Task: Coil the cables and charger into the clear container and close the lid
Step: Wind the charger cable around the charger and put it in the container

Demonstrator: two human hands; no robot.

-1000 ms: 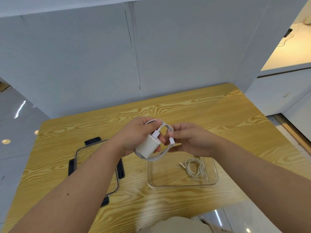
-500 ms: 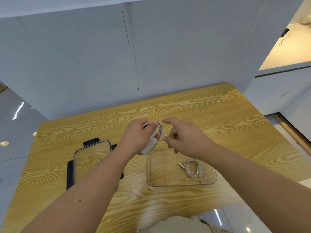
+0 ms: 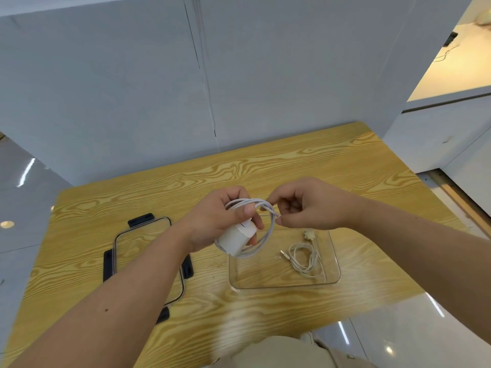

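Note:
My left hand (image 3: 220, 221) grips a white charger block (image 3: 235, 239) with a white cable (image 3: 268, 229) looped around it, held above the table. My right hand (image 3: 305, 205) pinches the free end of that cable at the loop's right side. Below them the clear container (image 3: 335, 264) sits open on the wooden table, holding a thin coiled white cable (image 3: 304, 257) and a small pale object (image 3: 308, 234) at its back. The container's clear lid (image 3: 132, 240), with black clips, lies flat to the left.
The wooden table (image 3: 318, 166) stands against white partition walls. Its front edge runs just below the container, with glossy floor beyond on the right. Tan trousers (image 3: 287, 353) show at the bottom.
The charger has turned in my left hand and the cable loop now shows wider around it. My right hand has shifted to pinch the cable end at the right side of the loop.

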